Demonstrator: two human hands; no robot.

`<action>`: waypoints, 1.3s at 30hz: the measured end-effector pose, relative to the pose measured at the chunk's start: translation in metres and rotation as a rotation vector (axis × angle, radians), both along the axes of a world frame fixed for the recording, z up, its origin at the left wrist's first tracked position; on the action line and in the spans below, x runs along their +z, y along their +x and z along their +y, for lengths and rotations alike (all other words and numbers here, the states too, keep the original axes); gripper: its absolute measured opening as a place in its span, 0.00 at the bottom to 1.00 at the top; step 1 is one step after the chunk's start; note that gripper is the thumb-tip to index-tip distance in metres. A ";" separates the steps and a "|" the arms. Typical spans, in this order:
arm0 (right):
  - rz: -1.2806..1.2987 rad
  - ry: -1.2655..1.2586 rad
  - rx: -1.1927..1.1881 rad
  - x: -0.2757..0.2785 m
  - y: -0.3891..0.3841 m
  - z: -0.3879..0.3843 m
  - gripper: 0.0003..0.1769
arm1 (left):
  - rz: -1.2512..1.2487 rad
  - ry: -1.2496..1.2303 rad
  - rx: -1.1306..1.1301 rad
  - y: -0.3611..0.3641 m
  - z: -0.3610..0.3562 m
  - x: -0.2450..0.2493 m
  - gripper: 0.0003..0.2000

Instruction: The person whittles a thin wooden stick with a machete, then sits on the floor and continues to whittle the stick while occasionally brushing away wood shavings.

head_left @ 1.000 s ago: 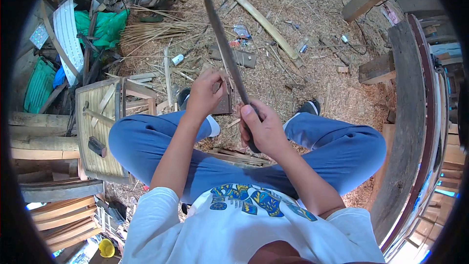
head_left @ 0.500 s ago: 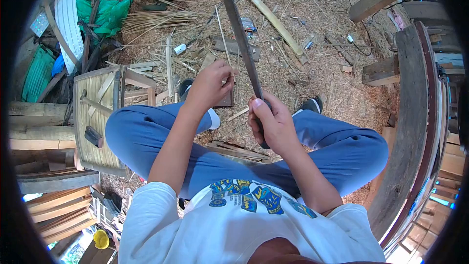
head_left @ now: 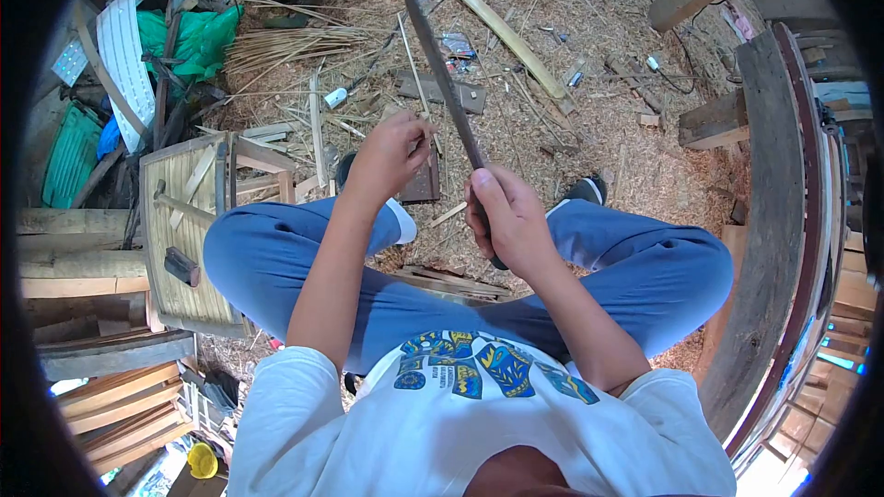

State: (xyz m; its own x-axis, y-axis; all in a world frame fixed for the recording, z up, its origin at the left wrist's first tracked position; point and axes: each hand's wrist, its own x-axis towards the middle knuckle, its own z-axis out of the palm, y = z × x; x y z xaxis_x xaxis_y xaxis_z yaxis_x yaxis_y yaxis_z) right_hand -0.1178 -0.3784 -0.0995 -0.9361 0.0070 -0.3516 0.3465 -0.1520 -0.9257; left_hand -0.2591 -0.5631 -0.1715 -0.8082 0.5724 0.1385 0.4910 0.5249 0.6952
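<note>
A long dark blade (head_left: 440, 74) points up and slightly left, its tip near the top edge of the head view. My right hand (head_left: 511, 221) is wrapped around its handle, above my lap. To the left of the blade is my left hand (head_left: 391, 156), with its fingers curled together near a thin light strip (head_left: 413, 64). Whether that strip is in my fingers or lies behind them cannot be made out.
At the left stands a wooden board surface (head_left: 189, 239) with a hammer and a dark block on it. Thin sticks (head_left: 295, 48) and a long plank (head_left: 506, 35) lie on the shaving-covered ground. A thick grey beam (head_left: 769, 221) runs along the right.
The blade has tilted further left and its tip is lower in view. My left hand has shifted slightly left. The whole view has moved a little.
</note>
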 end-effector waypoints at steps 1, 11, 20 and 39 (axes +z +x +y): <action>0.017 0.003 0.002 -0.001 0.000 0.000 0.20 | 0.006 -0.020 -0.004 0.000 0.000 -0.001 0.10; 0.084 0.031 -0.056 0.001 0.007 -0.004 0.21 | -0.032 -0.051 -0.070 0.008 0.007 0.003 0.11; 0.109 0.039 -0.070 -0.008 0.006 -0.007 0.22 | -0.062 -0.151 -0.099 0.007 0.008 0.004 0.13; 0.038 0.191 -0.072 -0.010 0.008 -0.003 0.25 | -0.043 -0.046 -0.093 0.008 0.012 0.001 0.06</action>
